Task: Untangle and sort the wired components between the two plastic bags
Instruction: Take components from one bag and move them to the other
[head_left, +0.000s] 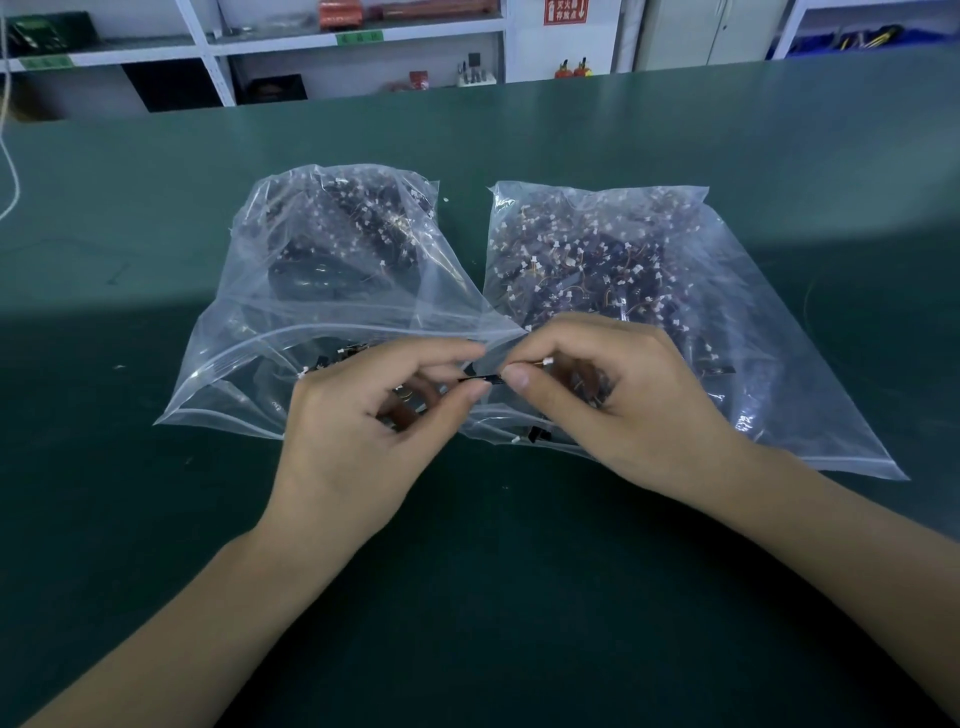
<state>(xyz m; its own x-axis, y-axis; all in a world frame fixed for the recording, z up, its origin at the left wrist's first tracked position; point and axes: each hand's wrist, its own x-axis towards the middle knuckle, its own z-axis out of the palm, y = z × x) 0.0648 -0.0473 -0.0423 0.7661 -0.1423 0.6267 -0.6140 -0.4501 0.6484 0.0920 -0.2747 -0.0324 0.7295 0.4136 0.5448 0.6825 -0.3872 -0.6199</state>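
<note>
**Two hands pinch one small wired part between two full bags**

On the green table lie two clear plastic bags side by side, touching at their near inner corners. The left bag and the right bag are both packed with dark wired parts with small white plugs. Behind the table stand white shelves with boxes and a red sign; a white cord hangs at the far left edge.

The left hand and the right hand meet over the bags' near edges. Both have fingers curled, each pinching an end of one thin black part between thumb and forefinger. More parts sit bunched under each palm, mostly hidden by the fingers. The wires in the bags blur together through the creased plastic, so single pieces are hard to tell apart. Both forearms are cut off by the frame's lower edge.
</note>
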